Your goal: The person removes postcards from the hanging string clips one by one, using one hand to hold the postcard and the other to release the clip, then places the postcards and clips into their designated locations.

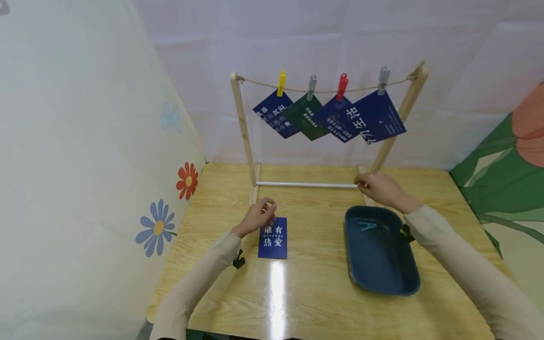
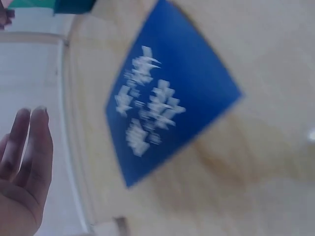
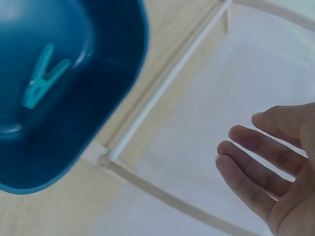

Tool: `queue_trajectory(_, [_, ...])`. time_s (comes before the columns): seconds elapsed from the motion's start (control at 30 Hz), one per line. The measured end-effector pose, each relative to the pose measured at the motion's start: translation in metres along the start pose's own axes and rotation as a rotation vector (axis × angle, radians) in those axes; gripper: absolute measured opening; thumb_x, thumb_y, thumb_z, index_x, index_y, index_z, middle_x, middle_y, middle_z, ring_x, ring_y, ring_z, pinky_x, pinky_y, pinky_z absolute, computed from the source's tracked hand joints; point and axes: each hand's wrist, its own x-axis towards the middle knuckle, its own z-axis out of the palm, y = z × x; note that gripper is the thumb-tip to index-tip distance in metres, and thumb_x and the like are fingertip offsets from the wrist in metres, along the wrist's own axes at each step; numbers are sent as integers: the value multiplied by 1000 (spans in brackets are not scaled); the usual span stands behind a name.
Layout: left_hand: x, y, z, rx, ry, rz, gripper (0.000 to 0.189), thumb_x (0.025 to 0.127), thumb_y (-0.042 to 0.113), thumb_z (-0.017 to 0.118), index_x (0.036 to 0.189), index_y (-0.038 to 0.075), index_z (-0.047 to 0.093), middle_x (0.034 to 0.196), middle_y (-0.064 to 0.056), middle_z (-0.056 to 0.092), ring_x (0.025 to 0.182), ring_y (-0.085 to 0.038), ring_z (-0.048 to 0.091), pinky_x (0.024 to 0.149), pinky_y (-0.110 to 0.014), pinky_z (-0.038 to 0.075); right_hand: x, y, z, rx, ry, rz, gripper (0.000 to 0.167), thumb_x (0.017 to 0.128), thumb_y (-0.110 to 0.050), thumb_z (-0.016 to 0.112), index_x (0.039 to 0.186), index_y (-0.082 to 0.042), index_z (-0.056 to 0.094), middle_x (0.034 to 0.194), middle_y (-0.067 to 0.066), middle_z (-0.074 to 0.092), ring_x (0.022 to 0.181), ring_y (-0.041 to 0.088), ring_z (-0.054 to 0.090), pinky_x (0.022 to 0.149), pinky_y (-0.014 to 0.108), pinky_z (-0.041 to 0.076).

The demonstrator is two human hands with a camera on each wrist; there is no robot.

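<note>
Over the upper edge of a blue card with white characters hovers my left hand, its fingers loosely bent and holding nothing. The left wrist view shows that card lying on the wood, apart from the fingertips. My right hand is beside the foot of the rack's right post, above the far rim of a dark blue basin. Its fingers are spread and hold nothing in the right wrist view. A teal clothespin lies inside the basin.
A wooden rack stands at the back with a string across its top. From it hang several cards on a yellow clothespin, a red clothespin and grey ones. A white rod joins the feet.
</note>
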Motion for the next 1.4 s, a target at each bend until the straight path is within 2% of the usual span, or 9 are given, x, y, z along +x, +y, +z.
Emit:
queue_trajectory(0.17, [16, 23, 3, -4, 61, 44, 29, 106, 23, 49, 125, 1, 55, 88, -16, 65, 74, -41, 67, 52, -38, 59, 13, -10, -8, 0, 16, -26, 13, 92, 1, 63, 103, 5, 69, 95, 18, 69, 82, 30, 66, 71, 49, 56])
queue_trajectory(0.4, [33, 46, 2, -19, 95, 134, 31, 106, 19, 48, 126, -5, 54, 88, -18, 66, 72, -38, 67, 52, -32, 59, 22, -28, -15, -38, 33, -65, 12, 94, -1, 63, 103, 4, 70, 96, 17, 71, 81, 28, 67, 70, 46, 57])
queue_trajectory(0.57, [44, 57, 2, -92, 177, 140, 28, 106, 16, 50, 122, -6, 56, 85, -20, 66, 70, -37, 68, 51, -32, 58, 31, -39, -22, -47, 71, -112, 10, 94, 1, 63, 101, 3, 70, 94, 17, 71, 79, 27, 67, 68, 46, 57])
queue_trajectory(0.67, [44, 78, -2, -147, 186, 132, 27, 105, 12, 49, 122, -9, 55, 88, -27, 65, 70, -37, 68, 54, -35, 59, 39, -44, -25, -45, 86, -138, 10, 94, 1, 63, 101, 3, 70, 94, 17, 71, 80, 28, 68, 68, 46, 57])
queue_trajectory(0.83, [45, 110, -7, -184, 195, 135, 27, 105, 7, 47, 122, -14, 51, 96, -37, 62, 77, -49, 65, 57, -40, 59, 53, -54, -29, -45, 135, -184, 10, 93, 0, 64, 101, 2, 70, 93, 15, 71, 79, 28, 68, 67, 45, 57])
queue_trajectory(1.0, [61, 115, -5, -181, 254, 182, 26, 105, 5, 48, 120, -15, 52, 100, -38, 61, 84, -56, 61, 61, -54, 57, 66, -65, -30, -58, 167, -197, 12, 95, -3, 63, 104, 0, 70, 93, 13, 71, 79, 26, 68, 67, 43, 57])
queue_trajectory(1.1, [75, 111, -3, -158, 341, 255, 23, 103, 4, 50, 114, -16, 55, 96, -36, 62, 80, -52, 63, 59, -55, 57, 74, -72, -31, -46, 198, -216, 12, 95, -2, 63, 105, 1, 70, 94, 14, 71, 79, 27, 68, 68, 43, 57])
queue_trajectory(1.23, [87, 110, -3, -126, 449, 302, 18, 101, 3, 55, 108, -14, 59, 91, -29, 65, 78, -42, 66, 58, -44, 60, 85, -80, -33, -29, 270, -282, 12, 94, 1, 64, 104, 2, 69, 93, 16, 72, 77, 28, 68, 66, 43, 57])
queue_trajectory(1.4, [91, 116, -6, -36, 528, 266, 16, 100, 8, 58, 107, -5, 64, 95, -18, 66, 85, -28, 65, 70, -27, 57, 98, -89, -36, -55, 372, -331, 11, 92, 0, 66, 103, 3, 70, 89, 16, 71, 73, 28, 67, 63, 44, 56])
